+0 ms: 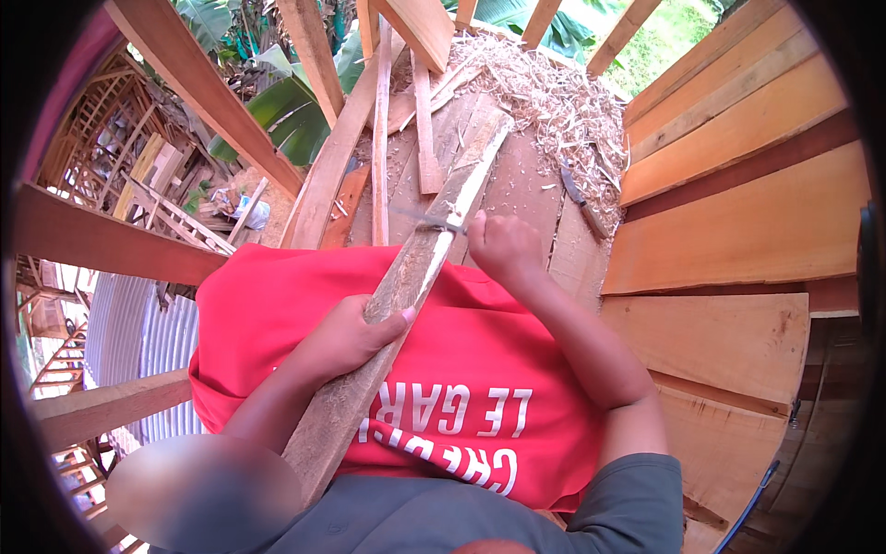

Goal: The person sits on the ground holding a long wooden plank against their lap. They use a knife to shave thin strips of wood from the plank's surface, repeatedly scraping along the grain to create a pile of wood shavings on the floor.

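A long rough wooden plank [346,397] slants across my lap, from near my body up to the far floorboards. Its right edge shows a pale, freshly cut strip. My left hand [353,334] is wrapped round the plank at about its middle, with the thumb on top. Farther up, my right hand [507,247] is closed in a fist on a knife's handle, which the fingers mostly hide. The knife's thin grey blade [432,222] lies across the plank, against the pale edge. Red cloth [517,337] with white lettering covers my lap under the plank.
Curly wood shavings [554,92] pile up at the far end of the boarded floor [526,175]. A second knife [581,198] lies on the boards to the right. Orange-brown board walling [729,226] stands at my right. Upright timbers [208,92] and loose sticks [380,138] stand at the left.
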A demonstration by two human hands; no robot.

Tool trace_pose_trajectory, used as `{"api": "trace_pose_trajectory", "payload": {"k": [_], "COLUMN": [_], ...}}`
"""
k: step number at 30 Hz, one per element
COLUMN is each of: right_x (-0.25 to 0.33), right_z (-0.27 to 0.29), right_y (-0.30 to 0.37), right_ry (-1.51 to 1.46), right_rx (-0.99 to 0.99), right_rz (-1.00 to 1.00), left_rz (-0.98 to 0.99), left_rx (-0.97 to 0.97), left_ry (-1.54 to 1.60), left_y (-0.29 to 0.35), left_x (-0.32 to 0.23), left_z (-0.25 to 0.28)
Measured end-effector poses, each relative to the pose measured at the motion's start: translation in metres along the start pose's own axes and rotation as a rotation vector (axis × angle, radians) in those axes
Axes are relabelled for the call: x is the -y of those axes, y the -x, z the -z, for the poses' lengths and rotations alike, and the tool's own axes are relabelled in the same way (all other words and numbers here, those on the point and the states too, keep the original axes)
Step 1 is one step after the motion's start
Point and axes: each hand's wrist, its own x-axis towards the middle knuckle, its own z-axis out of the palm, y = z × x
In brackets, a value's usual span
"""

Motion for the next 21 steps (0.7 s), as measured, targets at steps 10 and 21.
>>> {"api": "trace_pose_trajectory", "payload": {"k": [10,21], "right_x": [-0.005,-0.022], "right_z": [-0.006,-0.023], "right_y": [-0.016,-0.030], "right_ry": [-0.021,-0.056], "right_rx": [-0.019,-0.127], "right_rz": [-0.002,0.061], "left_rz": [-0.045,0.004], "left_rx": [-0.017,-0.009], "left_ry": [-0.014,0.073], "left_y": [0.002,-0.001], "left_x": [0.005,-0.002], "left_z": [0.001,0.003]}}
